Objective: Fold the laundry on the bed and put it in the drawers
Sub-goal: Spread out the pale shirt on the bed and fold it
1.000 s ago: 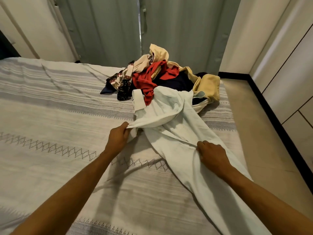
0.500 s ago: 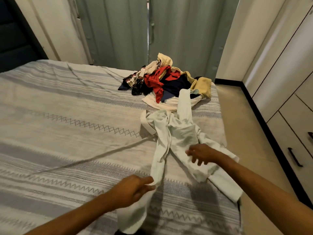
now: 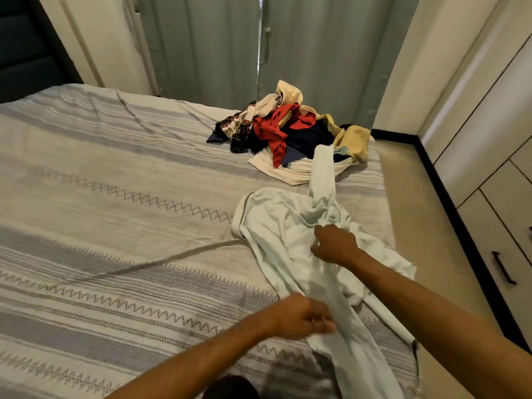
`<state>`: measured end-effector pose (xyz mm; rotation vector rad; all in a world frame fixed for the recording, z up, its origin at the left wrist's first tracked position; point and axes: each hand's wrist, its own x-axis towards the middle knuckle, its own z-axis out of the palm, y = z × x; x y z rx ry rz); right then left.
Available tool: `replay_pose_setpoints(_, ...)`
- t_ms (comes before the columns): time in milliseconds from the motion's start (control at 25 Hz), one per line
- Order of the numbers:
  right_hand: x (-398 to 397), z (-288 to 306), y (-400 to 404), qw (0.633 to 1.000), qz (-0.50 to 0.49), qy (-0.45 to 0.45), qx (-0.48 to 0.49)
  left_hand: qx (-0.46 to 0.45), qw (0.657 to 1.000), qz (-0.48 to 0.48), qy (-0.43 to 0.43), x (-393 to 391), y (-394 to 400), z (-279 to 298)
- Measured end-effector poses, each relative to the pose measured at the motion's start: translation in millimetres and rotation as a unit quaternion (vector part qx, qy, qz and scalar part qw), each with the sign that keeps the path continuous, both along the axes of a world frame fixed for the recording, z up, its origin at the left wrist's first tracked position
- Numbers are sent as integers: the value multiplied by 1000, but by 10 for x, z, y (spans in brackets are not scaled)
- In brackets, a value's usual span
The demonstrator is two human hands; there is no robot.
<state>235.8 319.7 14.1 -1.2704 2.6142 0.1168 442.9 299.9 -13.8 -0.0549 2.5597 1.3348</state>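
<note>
Hands on a crumpled pale-green cotton garment (image 3: 288, 234): left hand (image 3: 299, 316) pinches its lower edge, right hand (image 3: 335, 244), knuckles up, grips its middle.

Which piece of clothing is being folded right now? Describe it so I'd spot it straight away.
On the striped bed, look nearer than the laundry pile by the curtains. The pale mint garment lies spread out alone, with the right hand and left hand on it. It's the only piece apart from the pile.
</note>
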Motion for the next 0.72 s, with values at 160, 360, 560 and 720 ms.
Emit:
replay_pose_setpoints(160,-134,-336,-454,996,-6,-44,-76,107,842,521,-88,-191,-1199,-439)
replay_pose_setpoints(360,-616,-586,-991,996,37,75,-26,306,697,640,-107,-766,-1681,-875)
replay_pose_setpoints(560,-1063,-529,-1190,997,9,-13,-74,112,794,589,-100,-1115,-1745,-760)
replay_pose_setpoints(720,-1183,-152,-1312,968,-4,-160,-195,74,865,483,116,-728,-2509,580)
